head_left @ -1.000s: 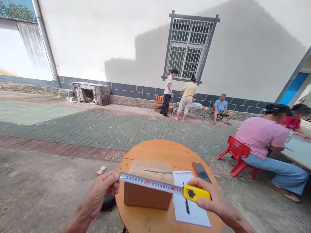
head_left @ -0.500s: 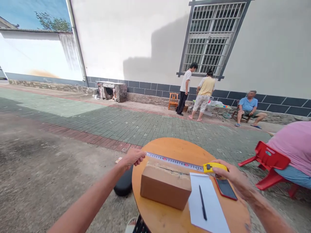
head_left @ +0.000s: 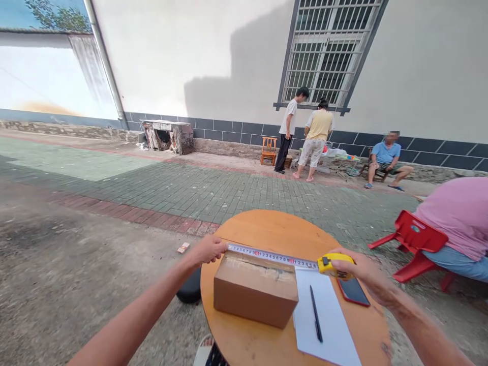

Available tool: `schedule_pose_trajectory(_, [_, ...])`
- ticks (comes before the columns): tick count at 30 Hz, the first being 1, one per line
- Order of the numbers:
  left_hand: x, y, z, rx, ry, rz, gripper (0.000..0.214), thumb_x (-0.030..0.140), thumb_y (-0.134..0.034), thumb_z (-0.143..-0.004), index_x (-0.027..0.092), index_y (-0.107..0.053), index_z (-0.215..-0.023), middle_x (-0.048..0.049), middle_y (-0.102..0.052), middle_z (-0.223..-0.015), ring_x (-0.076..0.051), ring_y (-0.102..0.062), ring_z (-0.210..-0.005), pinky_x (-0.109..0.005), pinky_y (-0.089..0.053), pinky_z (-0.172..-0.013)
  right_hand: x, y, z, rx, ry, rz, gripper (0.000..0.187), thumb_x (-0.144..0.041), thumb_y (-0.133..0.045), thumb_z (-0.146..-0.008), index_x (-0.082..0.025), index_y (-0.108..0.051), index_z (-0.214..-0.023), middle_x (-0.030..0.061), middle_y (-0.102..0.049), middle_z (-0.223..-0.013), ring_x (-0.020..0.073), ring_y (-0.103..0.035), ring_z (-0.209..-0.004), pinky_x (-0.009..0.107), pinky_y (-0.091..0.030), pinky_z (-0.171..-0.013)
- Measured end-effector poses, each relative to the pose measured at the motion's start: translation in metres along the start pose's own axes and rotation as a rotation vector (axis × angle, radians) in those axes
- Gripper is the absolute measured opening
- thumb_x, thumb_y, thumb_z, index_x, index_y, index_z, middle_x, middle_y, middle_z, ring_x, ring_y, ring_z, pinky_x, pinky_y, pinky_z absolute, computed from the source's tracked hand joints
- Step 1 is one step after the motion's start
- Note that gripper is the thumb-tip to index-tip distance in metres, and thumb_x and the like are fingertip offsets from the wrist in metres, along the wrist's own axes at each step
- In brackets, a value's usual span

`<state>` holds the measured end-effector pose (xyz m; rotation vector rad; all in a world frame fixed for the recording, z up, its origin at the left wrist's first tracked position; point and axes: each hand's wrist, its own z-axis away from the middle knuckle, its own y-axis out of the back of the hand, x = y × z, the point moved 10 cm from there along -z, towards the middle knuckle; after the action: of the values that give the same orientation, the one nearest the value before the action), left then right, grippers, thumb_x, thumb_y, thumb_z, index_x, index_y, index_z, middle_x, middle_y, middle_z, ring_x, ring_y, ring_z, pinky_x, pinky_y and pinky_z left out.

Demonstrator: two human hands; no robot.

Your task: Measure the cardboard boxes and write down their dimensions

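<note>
My left hand [head_left: 211, 249] pinches the free end of a tape measure's blade at the left. The yellow tape measure [head_left: 331, 265] is gripped in my right hand [head_left: 360, 272], and its white numbered blade [head_left: 272, 255] is stretched straight between the two hands. Under and just in front of the blade sits a brown cardboard box [head_left: 254, 297], its taped top running along the blade's far edge. Whether the blade touches the box cannot be told. A white sheet of paper [head_left: 305, 335] with a black pen [head_left: 316, 313] on it lies right of the box.
All this rests on a round wooden table [head_left: 267, 222]. A red-edged phone [head_left: 354, 291] lies below my right hand. A black stool [head_left: 189, 288] is at the table's left. A person in pink sits on a red chair [head_left: 419, 232] at right; several people are by the wall.
The view has tilted down slightly and shifted. My left hand and the blade's end have dropped a little nearer the box's back edge; both hands keep their grip.
</note>
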<state>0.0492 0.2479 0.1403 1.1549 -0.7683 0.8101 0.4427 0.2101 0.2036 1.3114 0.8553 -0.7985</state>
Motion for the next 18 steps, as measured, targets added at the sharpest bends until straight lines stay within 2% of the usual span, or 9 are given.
schedule_pose_trajectory(6, [0.008, -0.001, 0.001, 0.009, -0.005, -0.09, 0.027, 0.043, -0.054, -0.063, 0.02, -0.043, -0.055, 0.0035, -0.047, -0.051, -0.01, -0.037, -0.047, -0.023, -0.025, -0.046, -0.006, -0.004, 0.004, -0.014, 0.051, -0.044, 0.032, -0.046, -0.07, -0.069, -0.017, -0.074, -0.082, 0.004, -0.071, -0.079, 0.0189, -0.058, -0.07, 0.028, -0.039, -0.06])
schedule_pose_trajectory(14, [0.002, -0.004, 0.004, -0.007, 0.021, -0.088, 0.033, 0.052, -0.052, -0.062, 0.02, -0.048, -0.061, 0.0015, -0.054, -0.057, -0.012, -0.046, -0.049, -0.022, -0.032, -0.045, 0.022, -0.011, -0.003, -0.048, 0.015, -0.089, 0.026, -0.042, -0.067, -0.075, -0.017, -0.072, -0.082, 0.0006, -0.067, -0.078, 0.0159, -0.056, -0.07, 0.026, -0.038, -0.061])
schedule_pose_trajectory(18, [0.0, -0.006, 0.004, -0.013, 0.017, -0.074, 0.035, 0.054, -0.052, -0.061, 0.02, -0.046, -0.059, 0.0024, -0.052, -0.056, -0.012, -0.047, -0.049, -0.022, -0.033, -0.044, 0.025, -0.012, -0.003, -0.065, 0.014, -0.092, 0.028, -0.042, -0.068, -0.076, -0.017, -0.073, -0.089, 0.002, -0.067, -0.085, 0.0168, -0.057, -0.073, 0.026, -0.039, -0.063])
